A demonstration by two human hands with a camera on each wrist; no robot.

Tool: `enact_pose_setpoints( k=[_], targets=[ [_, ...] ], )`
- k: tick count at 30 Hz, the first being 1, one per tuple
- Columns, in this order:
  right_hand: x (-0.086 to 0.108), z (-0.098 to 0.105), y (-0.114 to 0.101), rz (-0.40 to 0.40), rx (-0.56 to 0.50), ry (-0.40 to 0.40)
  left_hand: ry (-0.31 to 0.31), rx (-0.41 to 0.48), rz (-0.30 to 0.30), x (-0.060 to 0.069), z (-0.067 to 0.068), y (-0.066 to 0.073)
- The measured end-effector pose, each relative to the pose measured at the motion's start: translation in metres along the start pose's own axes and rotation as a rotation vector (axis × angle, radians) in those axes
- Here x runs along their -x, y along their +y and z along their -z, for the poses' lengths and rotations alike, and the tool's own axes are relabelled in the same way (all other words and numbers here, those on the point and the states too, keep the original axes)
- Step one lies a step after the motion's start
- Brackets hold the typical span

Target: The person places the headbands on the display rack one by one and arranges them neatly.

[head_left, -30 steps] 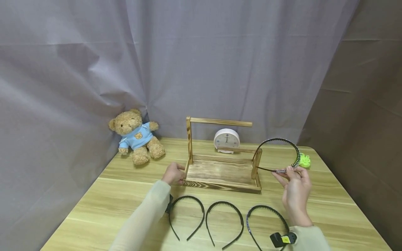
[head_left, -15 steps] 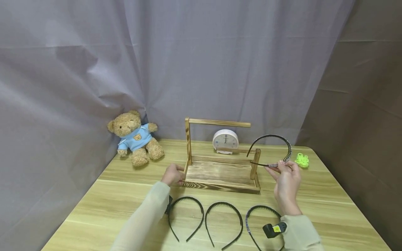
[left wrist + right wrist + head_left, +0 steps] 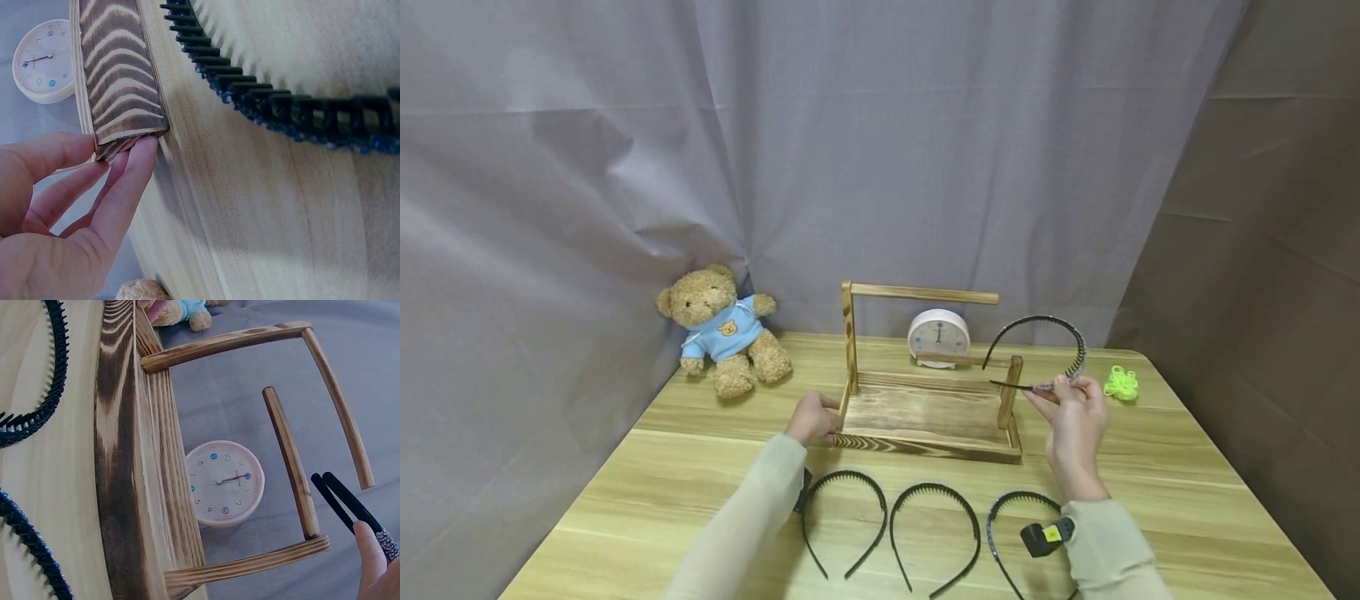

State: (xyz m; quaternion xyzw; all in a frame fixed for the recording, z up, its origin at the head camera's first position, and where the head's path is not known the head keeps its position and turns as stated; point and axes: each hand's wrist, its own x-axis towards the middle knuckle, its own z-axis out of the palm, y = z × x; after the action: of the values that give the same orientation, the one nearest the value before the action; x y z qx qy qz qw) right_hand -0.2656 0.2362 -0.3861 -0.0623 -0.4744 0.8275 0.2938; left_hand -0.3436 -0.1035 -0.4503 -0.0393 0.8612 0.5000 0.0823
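The held headband (image 3: pixel 1081 343), black with a glittering section, is raised in the right hand (image 3: pixel 1077 421), which pinches it between thumb and fingers near one arm. Its two tips point leftward from that hand and, in the right wrist view, sit apart from both bars of the wooden rack (image 3: pixel 925 408). The rack stands between the hands; its upper bar runs toward the right hand and its lower bar toward the left. The left hand (image 3: pixel 812 418) pinches the near corner of the rack's base between thumb and fingers.

Three further headbands lie on the table (image 3: pixel 1210 517), nearer the person than the hands: left headband (image 3: pixel 850 473), middle headband (image 3: pixel 934 486) and right headband (image 3: pixel 990 533), the last partly hidden by the right wrist camera (image 3: pixel 1040 540).

Beyond the rack, between the hands, stands a white clock (image 3: pixel 938 335). A teddy bear (image 3: pixel 726 329) in a blue top sits beyond and left of the left hand. A bright green item (image 3: pixel 1122 384) lies just right of the right hand.
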Motion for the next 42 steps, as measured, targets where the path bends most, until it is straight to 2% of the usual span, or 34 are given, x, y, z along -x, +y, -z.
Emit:
enact_pose_setpoints(
  k=[17, 30, 42],
  targets=[
    [-0.014, -0.018, 0.000, 0.060, 0.103, -0.044, 0.000, 0.017, 0.000, -0.001, 0.001, -0.001],
    [-0.017, -0.036, 0.007, 0.043, 0.123, -0.043, 0.019, 0.012, -0.005, -0.002, 0.000, -0.001],
    [-0.024, -0.045, 0.008, 0.063, 0.249, -0.060, 0.012, 0.004, -0.023, -0.003, -0.001, -0.004]
  ],
)
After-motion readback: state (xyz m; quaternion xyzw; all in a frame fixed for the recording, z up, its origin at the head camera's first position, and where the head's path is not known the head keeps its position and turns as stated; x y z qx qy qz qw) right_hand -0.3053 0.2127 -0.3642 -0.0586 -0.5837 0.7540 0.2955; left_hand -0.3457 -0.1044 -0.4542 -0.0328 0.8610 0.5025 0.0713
